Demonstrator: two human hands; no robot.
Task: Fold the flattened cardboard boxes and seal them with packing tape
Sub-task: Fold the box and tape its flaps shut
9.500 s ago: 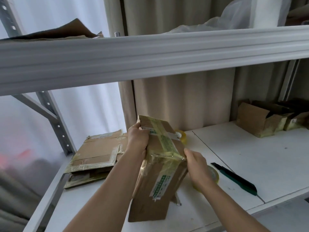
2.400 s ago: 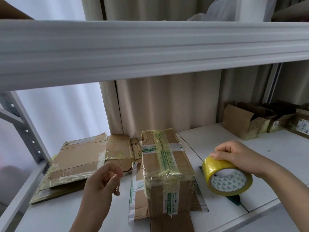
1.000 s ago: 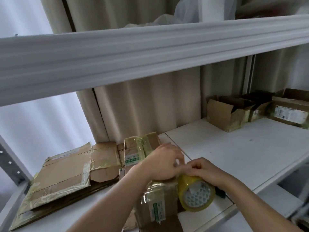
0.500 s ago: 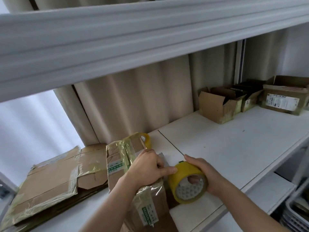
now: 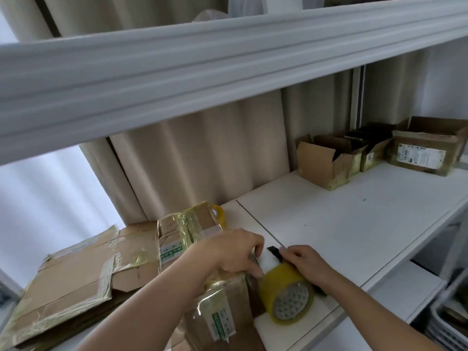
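Note:
A folded cardboard box (image 5: 222, 312), wrapped in yellowish tape with green-printed labels, lies on the white shelf (image 5: 342, 219) in front of me. My left hand (image 5: 233, 252) lies over its top, and its curled fingers pinch the tape's loose end at the box's right edge. A yellow tape roll (image 5: 286, 297) stands on its edge right beside the box. My right hand (image 5: 306, 264) grips this roll from above. A strip of tape runs from the roll to my left fingers.
Flattened boxes (image 5: 76, 274) are stacked at the left. A second tape roll (image 5: 217, 212) peeks out behind the box. A black cutter (image 5: 274, 250) lies under my right hand. Open boxes (image 5: 326, 160) stand at the back right. The upper shelf beam (image 5: 228, 72) hangs overhead.
The tape roll has come down from beside my left hand to the shelf at the box's right side. My left fingers have moved to the box's right edge.

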